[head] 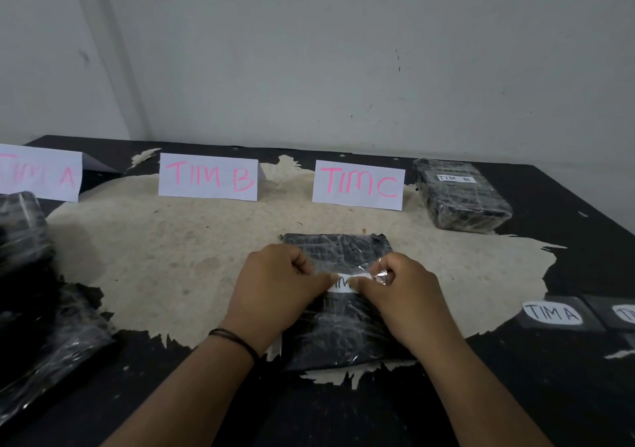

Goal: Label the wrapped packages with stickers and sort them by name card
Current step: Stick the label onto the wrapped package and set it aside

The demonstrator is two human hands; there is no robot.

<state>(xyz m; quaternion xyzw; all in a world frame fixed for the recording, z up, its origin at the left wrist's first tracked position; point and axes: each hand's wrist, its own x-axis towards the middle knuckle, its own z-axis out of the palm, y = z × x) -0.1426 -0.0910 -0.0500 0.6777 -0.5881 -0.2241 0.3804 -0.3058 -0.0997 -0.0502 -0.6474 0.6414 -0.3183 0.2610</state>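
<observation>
Both hands, left hand (275, 288) and right hand (400, 292), pinch a white sticker (343, 283) atop the wrapped package (338, 250).

Dim, flat, even light; shadows soft and faint. Small glare spots on plastic wrap (381, 276). Wide-angle bowing at edges; left card (37, 175) blurred.

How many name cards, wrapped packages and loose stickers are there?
Name cards: 3, TIM A, TIM B, TIM C
Wrapped packages: 4, at
Loose stickers: 3, at
Total: 10
</observation>
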